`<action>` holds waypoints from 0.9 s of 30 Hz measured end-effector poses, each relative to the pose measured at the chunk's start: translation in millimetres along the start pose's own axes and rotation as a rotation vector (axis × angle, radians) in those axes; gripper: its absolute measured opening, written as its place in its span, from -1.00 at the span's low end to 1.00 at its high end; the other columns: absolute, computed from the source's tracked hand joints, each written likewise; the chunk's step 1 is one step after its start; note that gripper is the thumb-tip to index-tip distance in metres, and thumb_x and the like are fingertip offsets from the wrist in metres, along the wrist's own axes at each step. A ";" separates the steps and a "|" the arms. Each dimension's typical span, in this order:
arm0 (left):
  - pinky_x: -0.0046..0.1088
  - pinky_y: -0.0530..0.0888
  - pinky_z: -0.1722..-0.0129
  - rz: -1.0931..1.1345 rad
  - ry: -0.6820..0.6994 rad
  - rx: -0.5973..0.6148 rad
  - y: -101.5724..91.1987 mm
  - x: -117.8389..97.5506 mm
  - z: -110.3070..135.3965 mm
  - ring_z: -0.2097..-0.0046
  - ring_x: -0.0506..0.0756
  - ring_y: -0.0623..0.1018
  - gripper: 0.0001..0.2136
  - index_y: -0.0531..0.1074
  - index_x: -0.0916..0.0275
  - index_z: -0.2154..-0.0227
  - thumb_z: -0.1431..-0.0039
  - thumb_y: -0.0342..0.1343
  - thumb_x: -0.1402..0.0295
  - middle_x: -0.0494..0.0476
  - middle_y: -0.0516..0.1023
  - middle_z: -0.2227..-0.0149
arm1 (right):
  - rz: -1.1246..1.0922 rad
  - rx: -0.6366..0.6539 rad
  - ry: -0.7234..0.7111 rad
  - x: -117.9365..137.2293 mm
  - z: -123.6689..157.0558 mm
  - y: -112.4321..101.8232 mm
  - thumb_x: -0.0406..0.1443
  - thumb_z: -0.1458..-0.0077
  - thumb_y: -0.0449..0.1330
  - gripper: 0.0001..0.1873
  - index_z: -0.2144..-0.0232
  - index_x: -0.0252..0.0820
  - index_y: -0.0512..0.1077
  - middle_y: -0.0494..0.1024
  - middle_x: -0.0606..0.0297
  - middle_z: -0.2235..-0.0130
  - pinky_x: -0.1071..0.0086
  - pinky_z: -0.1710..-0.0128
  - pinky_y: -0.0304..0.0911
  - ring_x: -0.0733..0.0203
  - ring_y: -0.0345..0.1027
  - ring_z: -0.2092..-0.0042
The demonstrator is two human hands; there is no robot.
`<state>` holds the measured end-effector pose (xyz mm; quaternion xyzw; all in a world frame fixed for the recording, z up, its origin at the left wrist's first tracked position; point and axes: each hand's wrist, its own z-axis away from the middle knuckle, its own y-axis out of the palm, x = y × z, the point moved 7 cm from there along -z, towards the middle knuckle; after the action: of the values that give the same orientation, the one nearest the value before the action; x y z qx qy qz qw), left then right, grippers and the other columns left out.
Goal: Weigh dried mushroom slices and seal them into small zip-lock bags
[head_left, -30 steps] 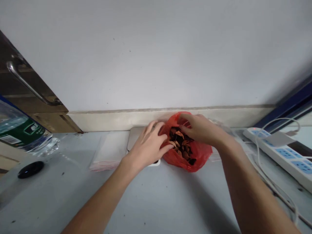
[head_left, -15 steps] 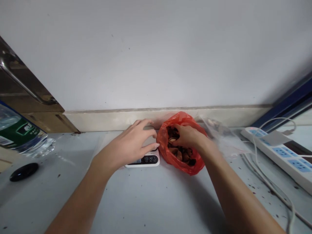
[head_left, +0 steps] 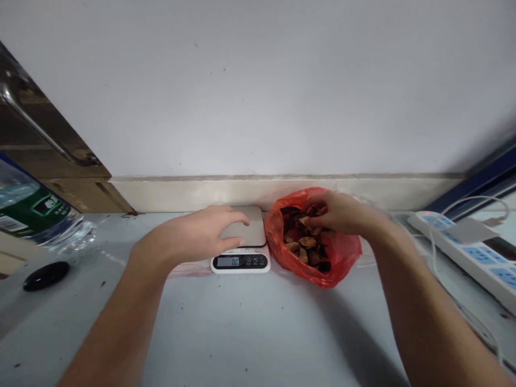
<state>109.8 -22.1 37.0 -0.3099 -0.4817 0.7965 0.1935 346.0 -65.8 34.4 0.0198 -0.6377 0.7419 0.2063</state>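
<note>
My left hand hovers at the left part of a white kitchen scale, its fingers spread and holding nothing. The scale's display reads 0.0. Against the scale's right side stands a red plastic bag, its mouth wide. Inside lie brown, dried-looking curved pieces whose kind I cannot make out. My right hand reaches over the bag's right rim, fingers curled in among the pieces. What lies between those fingertips is partly hidden.
A water bottle with a green label and a black oval object are at the left. At the right lies a white power strip with cables. A pale wall rises behind the table.
My left hand has moved left, uncovering the scale's plate and display. The right hand has shifted right, the bag's mouth is spread wider and more of the brown pieces show.
</note>
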 end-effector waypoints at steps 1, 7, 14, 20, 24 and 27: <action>-0.14 0.38 -0.24 0.001 -0.028 0.012 -1.0 4.4 1.6 -0.30 0.29 0.42 -0.47 0.35 -0.07 -0.31 -0.31 0.00 0.02 0.10 0.41 -0.35 | -0.030 -0.007 -0.003 -0.1 2.1 -3.4 -0.33 -0.10 0.30 -0.77 0.17 -0.08 0.65 0.73 0.28 0.21 0.34 0.29 0.41 0.09 0.57 0.23; -0.19 0.41 -0.21 -0.011 -0.100 0.029 -11.1 22.0 8.6 -0.35 0.32 0.39 -0.38 0.25 -0.06 -0.38 -0.30 0.00 -0.05 0.13 0.32 -0.42 | -0.219 0.017 -0.050 21.0 16.4 -16.0 -0.23 -0.10 0.30 -0.83 0.25 -0.03 0.67 0.67 0.36 0.40 0.38 0.45 0.36 0.17 0.51 0.39; -0.21 0.36 -0.25 -0.025 -0.106 -0.002 -18.3 45.4 8.5 -0.34 0.28 0.40 -0.37 0.24 0.01 -0.39 -0.30 -0.01 -0.02 0.16 0.35 -0.41 | -0.329 0.023 -0.220 99.5 11.0 -1.9 -0.32 -0.15 0.30 -0.88 0.24 -0.06 0.63 0.69 0.36 0.34 0.46 0.40 0.32 0.24 0.52 0.35; -0.21 0.41 -0.20 -0.052 -0.171 0.024 -14.6 60.3 2.1 -0.28 0.27 0.46 -0.40 0.27 0.00 -0.37 -0.29 -0.03 0.01 0.18 0.39 -0.38 | -0.322 0.117 -0.191 127.2 -15.4 43.4 -0.46 -0.16 0.26 -0.84 0.22 -0.22 0.60 0.65 0.26 0.43 0.47 0.46 0.28 0.28 0.47 0.45; -0.19 0.42 -0.18 -0.063 -0.202 0.048 -12.1 60.5 -0.9 -0.24 0.26 0.51 -0.40 0.26 -0.02 -0.37 -0.30 -0.02 0.01 0.22 0.41 -0.36 | -0.322 0.193 -0.229 123.5 -21.1 53.7 -0.43 -0.16 0.28 -0.82 0.17 -0.21 0.60 0.68 0.26 0.39 0.46 0.43 0.31 0.25 0.51 0.41; -0.16 0.42 -0.19 -0.049 -0.224 0.053 -11.6 59.2 -1.5 -0.23 0.27 0.52 -0.40 0.26 -0.01 -0.38 -0.30 -0.02 0.02 0.23 0.41 -0.36 | -0.292 0.216 -0.229 118.6 -21.2 51.0 -0.38 -0.15 0.32 -0.77 0.10 -0.21 0.59 0.69 0.27 0.35 0.46 0.47 0.27 0.27 0.48 0.45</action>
<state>67.6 20.1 28.6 -0.2020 -0.4863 0.8337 0.1662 225.7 -17.5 17.3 0.2181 -0.5642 0.7611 0.2343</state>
